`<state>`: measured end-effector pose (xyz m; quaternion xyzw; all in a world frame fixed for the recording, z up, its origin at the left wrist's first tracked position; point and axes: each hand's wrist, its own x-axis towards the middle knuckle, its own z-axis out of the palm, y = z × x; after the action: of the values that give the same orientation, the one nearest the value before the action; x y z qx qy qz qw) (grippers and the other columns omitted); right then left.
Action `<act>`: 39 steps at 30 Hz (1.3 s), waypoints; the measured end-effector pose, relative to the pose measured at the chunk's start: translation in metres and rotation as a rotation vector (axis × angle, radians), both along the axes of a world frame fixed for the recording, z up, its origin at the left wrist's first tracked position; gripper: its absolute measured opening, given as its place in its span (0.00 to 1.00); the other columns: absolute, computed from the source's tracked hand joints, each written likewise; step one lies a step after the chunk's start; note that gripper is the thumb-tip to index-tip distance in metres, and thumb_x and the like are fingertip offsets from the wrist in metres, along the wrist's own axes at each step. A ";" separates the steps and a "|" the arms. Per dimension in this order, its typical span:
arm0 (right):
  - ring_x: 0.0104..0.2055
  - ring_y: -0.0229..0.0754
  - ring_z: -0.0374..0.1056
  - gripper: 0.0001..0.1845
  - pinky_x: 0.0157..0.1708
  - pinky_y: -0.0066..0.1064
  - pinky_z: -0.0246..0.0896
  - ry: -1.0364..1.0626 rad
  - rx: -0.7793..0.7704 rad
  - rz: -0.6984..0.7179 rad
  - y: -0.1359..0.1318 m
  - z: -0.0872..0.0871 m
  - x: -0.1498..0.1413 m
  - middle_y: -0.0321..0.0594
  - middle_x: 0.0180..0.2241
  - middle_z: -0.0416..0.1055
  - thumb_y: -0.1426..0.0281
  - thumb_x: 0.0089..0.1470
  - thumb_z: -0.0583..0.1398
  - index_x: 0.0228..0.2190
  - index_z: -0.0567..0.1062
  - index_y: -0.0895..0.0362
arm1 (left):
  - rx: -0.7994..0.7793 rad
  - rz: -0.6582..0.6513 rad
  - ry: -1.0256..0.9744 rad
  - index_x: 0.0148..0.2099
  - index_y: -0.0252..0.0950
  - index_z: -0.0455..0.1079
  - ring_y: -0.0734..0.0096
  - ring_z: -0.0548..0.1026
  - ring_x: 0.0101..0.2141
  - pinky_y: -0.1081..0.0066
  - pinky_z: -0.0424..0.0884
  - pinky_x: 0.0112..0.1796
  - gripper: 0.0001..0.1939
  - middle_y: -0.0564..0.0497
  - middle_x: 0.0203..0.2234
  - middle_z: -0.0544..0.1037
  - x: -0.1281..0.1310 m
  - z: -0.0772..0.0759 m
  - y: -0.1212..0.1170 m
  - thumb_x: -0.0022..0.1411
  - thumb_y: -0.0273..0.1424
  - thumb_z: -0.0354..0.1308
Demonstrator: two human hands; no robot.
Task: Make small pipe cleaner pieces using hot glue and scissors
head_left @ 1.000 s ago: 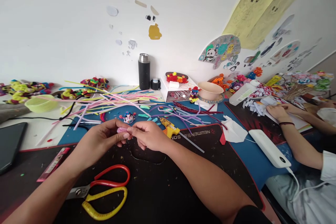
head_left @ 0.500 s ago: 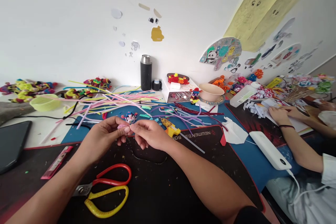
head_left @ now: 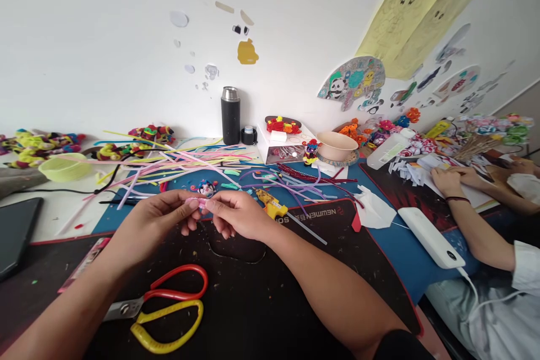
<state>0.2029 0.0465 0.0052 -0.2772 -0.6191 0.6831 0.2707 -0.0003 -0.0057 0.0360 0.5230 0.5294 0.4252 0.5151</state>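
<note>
Above the black desk mat, my left hand pinches a short pink piece of pipe cleaner between thumb and forefinger. My right hand grips the other end with thumb and fingertips, so the two hands almost meet. Fingers cover much of the piece. Just behind them lies a small doll head with a white face and blue and red trim. To the right of my right hand rests a yellow glue gun with a clear glue stick. Scissors with red and yellow handles lie nearer to me.
Loose pipe cleaners spread across the back. A black thermos, a white box and a beige bowl stand by the wall. At left lies a dark tablet; at right, a white power bank and a co-worker's hands.
The view has shifted slightly. My fingers have changed their hold a little, and more of the pink piece shows between my hands. Both hands still pinch it.
</note>
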 end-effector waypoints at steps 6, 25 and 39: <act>0.21 0.34 0.66 0.21 0.23 0.25 0.58 -0.133 0.166 -0.097 -0.003 -0.003 0.000 0.30 0.25 0.71 0.49 0.65 0.64 0.42 0.75 0.54 | 0.126 0.117 0.310 0.38 0.39 0.82 0.62 0.76 0.24 0.68 0.70 0.28 0.29 0.49 0.23 0.82 0.010 0.001 -0.006 0.55 0.62 0.66; 0.19 0.33 0.64 0.25 0.22 0.25 0.61 -0.046 0.076 -0.032 -0.004 -0.003 -0.002 0.28 0.19 0.67 0.47 0.62 0.65 0.32 0.73 0.56 | 0.229 0.107 0.410 0.39 0.40 0.82 0.65 0.74 0.25 0.70 0.68 0.28 0.24 0.51 0.25 0.81 0.006 -0.009 -0.008 0.61 0.57 0.63; 0.19 0.33 0.64 0.25 0.22 0.26 0.61 -0.018 0.049 -0.026 -0.005 0.003 -0.001 0.29 0.21 0.68 0.46 0.62 0.65 0.34 0.75 0.56 | -0.091 0.131 -0.249 0.30 0.36 0.80 0.75 0.72 0.20 0.78 0.67 0.20 0.24 0.54 0.21 0.78 0.009 -0.008 -0.001 0.43 0.49 0.81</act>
<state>0.2017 0.0413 0.0084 -0.2847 -0.6344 0.6617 0.2805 0.0091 -0.0069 0.0277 0.4066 0.5132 0.4949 0.5713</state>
